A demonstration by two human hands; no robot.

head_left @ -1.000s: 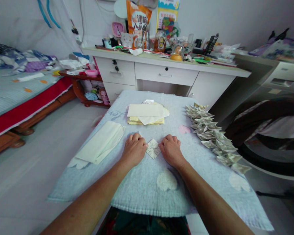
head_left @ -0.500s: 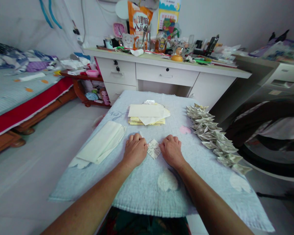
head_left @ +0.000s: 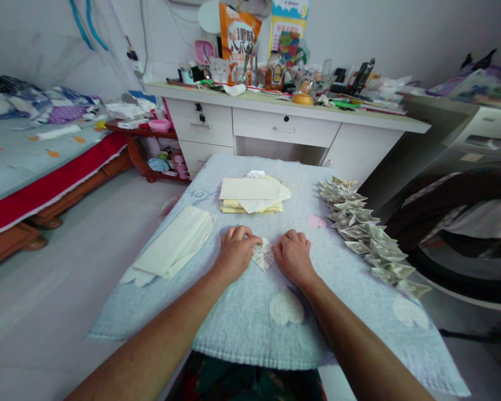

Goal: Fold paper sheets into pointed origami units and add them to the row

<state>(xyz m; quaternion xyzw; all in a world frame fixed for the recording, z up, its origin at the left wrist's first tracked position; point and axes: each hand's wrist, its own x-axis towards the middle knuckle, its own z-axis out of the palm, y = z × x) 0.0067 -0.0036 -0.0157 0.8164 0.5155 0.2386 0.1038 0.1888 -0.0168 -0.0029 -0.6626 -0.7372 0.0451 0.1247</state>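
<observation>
A small diamond of folded printed paper (head_left: 263, 257) lies flat on the cloth-covered table between my two hands. My left hand (head_left: 235, 252) is at its left side, fingers curled and closed, with the thumb reaching over the paper's upper left edge. At the right corner, my right hand (head_left: 293, 255) is closed with bent fingers, its thumb and forefinger on the paper. My fingertips are partly hidden. Beyond the hands sits a stack of cream and yellow paper sheets (head_left: 250, 189). A row of folded paper pieces with pointed tips (head_left: 361, 228) runs along the right side.
A folded pale cloth or paper sheet (head_left: 175, 242) lies left of my hands on the light blue table cover (head_left: 242, 328). Behind stands a white desk (head_left: 284, 125) crowded with jars and packets. A bed (head_left: 45, 161) is at left, a washing machine (head_left: 484, 139) at right.
My left hand has shifted slightly right, its thumb now further over the paper and covering its upper left part. The right hand stays nearly in place.
</observation>
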